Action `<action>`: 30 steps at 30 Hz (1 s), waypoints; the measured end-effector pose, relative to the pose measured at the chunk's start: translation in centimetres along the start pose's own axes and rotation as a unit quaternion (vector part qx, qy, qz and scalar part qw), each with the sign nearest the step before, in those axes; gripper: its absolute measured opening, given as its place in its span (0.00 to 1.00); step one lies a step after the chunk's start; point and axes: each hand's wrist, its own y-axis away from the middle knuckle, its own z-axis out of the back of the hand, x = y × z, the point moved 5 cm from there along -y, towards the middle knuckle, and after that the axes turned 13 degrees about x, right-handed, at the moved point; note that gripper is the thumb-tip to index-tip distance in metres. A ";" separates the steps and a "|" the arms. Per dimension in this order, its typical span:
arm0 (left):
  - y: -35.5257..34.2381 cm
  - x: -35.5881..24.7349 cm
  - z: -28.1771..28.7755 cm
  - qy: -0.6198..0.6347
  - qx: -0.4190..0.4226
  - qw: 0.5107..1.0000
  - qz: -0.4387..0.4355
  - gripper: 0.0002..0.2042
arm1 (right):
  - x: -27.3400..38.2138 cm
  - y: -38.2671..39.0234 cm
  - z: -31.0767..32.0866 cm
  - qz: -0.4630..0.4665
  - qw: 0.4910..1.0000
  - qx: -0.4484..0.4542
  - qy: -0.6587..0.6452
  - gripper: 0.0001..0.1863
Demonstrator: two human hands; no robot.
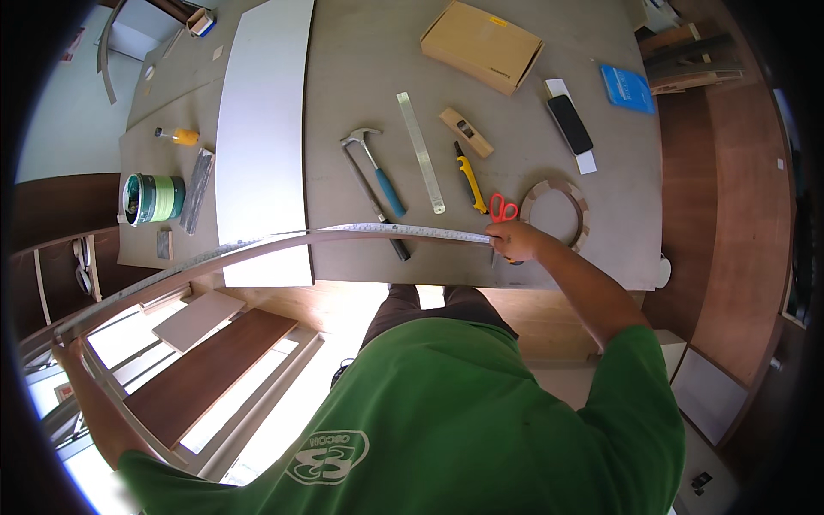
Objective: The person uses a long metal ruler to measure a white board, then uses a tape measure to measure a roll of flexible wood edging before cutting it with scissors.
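Observation:
A measuring tape blade point(403, 230) is stretched along a long thin strip point(283, 246), which runs across the table's front edge and out past its left side. My right hand point(515, 240) is closed on the tape at the right end. Something small, yellow and black, shows beneath that hand; I cannot make out what it is. Far to the left, my left hand point(67, 350) is closed around the strip's other end, with its fingers partly hidden. Beside my right hand lie red-handled scissors point(502, 209) and a yellow utility knife point(470, 178).
A claw hammer point(389, 190), a metal ruler point(421, 154), a wooden block plane point(466, 132), a segmented wooden ring point(582, 215), a phone point(570, 123) and a cardboard box point(482, 47) lie on the table. A white board point(262, 129), tape-wrapped bucket point(154, 200) and bottle point(178, 136) are leftward.

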 end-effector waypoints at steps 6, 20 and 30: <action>1.8 17.2 -1.6 0.078 0.026 0.993 0.083 0.18 | 0.0 -1.1 0.6 -0.065 0.997 0.023 -0.017 0.07; 35.6 53.3 -21.9 0.007 0.465 0.883 0.068 0.13 | -0.8 -4.3 1.0 -0.058 0.996 0.066 -0.022 0.09; 69.2 50.2 -49.4 -0.343 0.655 0.597 -0.311 0.10 | -0.9 -4.1 2.0 -0.038 0.993 0.107 -0.019 0.09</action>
